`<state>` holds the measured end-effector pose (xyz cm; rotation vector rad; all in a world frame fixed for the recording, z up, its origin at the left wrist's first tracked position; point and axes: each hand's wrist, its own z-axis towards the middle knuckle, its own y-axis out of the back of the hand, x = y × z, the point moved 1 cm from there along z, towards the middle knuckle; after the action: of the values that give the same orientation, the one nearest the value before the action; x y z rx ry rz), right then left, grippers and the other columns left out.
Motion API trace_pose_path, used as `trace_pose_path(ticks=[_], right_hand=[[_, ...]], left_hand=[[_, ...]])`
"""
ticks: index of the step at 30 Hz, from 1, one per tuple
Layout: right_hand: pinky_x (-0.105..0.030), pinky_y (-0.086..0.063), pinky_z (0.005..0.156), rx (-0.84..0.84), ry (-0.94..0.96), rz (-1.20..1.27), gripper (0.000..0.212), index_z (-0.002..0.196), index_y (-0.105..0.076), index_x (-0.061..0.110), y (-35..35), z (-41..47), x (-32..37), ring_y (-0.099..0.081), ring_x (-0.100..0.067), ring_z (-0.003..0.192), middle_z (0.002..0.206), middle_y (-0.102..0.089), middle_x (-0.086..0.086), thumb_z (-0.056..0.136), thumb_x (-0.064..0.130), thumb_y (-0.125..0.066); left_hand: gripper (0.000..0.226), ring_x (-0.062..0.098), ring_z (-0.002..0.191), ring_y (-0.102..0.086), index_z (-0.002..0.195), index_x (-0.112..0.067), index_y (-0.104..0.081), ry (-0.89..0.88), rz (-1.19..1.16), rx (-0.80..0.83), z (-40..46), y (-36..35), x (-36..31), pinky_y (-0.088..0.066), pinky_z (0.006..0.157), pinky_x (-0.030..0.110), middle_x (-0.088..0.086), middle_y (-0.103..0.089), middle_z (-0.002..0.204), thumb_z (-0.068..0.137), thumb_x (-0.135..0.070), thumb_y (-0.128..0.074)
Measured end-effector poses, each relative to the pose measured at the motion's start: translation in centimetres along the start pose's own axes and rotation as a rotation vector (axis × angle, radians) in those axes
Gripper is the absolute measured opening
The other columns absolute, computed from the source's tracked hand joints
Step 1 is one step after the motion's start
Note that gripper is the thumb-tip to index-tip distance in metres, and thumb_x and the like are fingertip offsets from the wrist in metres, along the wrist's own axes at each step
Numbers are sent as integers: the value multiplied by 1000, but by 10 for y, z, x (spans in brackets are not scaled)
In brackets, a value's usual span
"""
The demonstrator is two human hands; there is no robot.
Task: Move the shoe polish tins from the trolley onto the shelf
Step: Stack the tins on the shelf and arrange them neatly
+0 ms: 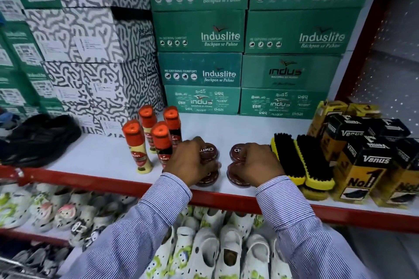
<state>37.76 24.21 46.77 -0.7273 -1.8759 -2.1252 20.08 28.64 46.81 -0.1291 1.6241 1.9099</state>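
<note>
Shop shelving, white shelf board (226,127) with red front lip, boxes stacked behind. Both hands on the board near the lip, palms down, each clamped over its own stack of brown shoe polish tins. Left hand (190,163) covers the left tin stack (208,154), top lid reads "Cherr…"; right hand (258,163) covers the right tin stack (237,179), "Ch…" showing. Looks like about three tins per stack, exact count hidden by fingers. Stacks sit upright, just beside each other with a narrow gap, directly under the hands, so neither hand has any reach to make. Trolley not in view. Outward: Kiwi liquid polish bottles (158,140) touching or just left of the left hand; yellow-backed shoe brushes (301,161) hard against the right hand; Venus boxes (362,161) further right; green Induslite shoe boxes (201,70) at the back. Judgement: stacks already seated, next is let go straight up. Risk: tight clearance both sides, could topple a bottle or stack.
</note>
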Motion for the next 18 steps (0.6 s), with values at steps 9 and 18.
trace_pose_path(ticks=[9, 18], right_hand=[[-40, -61, 72, -171, 29, 16, 18, 82, -78, 7, -8, 29, 7, -70, -36, 86, 88, -76, -18, 77, 11, -62], [-35, -60, 69, -116, -20, 48, 25, 81, -76, 10, -22, 48, -5, -69, -37, 81, 88, -73, -18, 71, 14, -54]], left_hand=[[26, 39, 96, -68, 95, -7, -74, 71, -6, -51, 27, -20, -2, -56, 79, 36, 21, -74, 98, 81, -28, -66], [28, 34, 89, -68, 97, -13, -77, 99, -83, -26, 43, -34, 8, -46, 69, 27, 17, -74, 91, 79, -33, -68]])
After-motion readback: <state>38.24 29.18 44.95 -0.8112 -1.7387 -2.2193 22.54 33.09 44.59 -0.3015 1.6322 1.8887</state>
